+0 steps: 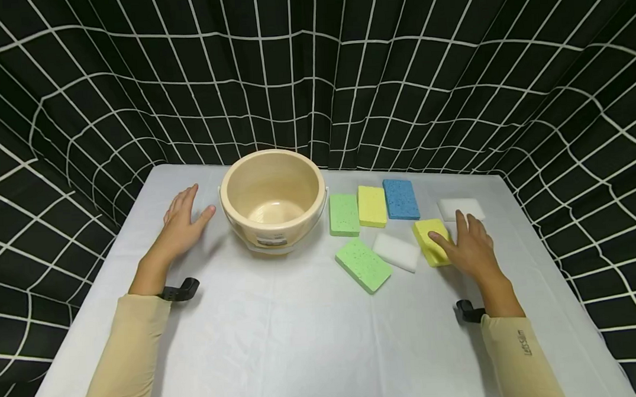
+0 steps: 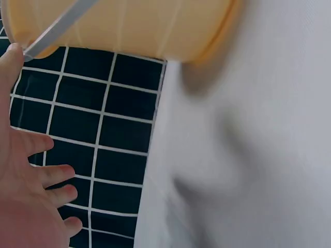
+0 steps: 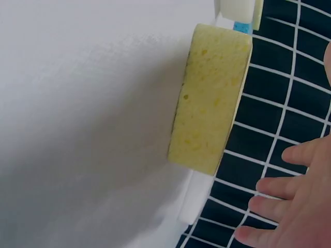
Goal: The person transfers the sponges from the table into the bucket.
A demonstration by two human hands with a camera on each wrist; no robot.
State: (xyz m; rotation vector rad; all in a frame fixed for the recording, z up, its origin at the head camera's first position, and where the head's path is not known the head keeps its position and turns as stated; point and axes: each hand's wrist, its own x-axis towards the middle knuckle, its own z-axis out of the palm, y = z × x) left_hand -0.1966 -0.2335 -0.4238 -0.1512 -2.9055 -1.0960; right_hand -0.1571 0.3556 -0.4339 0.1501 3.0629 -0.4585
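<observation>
To the left of a cream bucket (image 1: 276,218) hovers my left hand (image 1: 182,225), fingers spread and holding nothing. The bucket's wall and pale handle (image 2: 57,32) show in the left wrist view beside the thumb. My right hand (image 1: 470,248) is above the table by a yellow sponge (image 1: 431,244), its fingers apart and nothing held. In the right wrist view that yellow sponge (image 3: 212,98) lies in front of the spread fingers (image 3: 276,187). Just beyond the right fingertips lies a white sponge (image 1: 461,207), partly hidden by them.
Between bucket and right hand lie a green sponge (image 1: 343,214), a second yellow sponge (image 1: 371,206), a blue sponge (image 1: 401,199), another white sponge (image 1: 397,252) and a tilted green sponge (image 1: 363,265). A white cloth covers the table (image 1: 303,353). Black gridded curtains (image 1: 301,63) surround it.
</observation>
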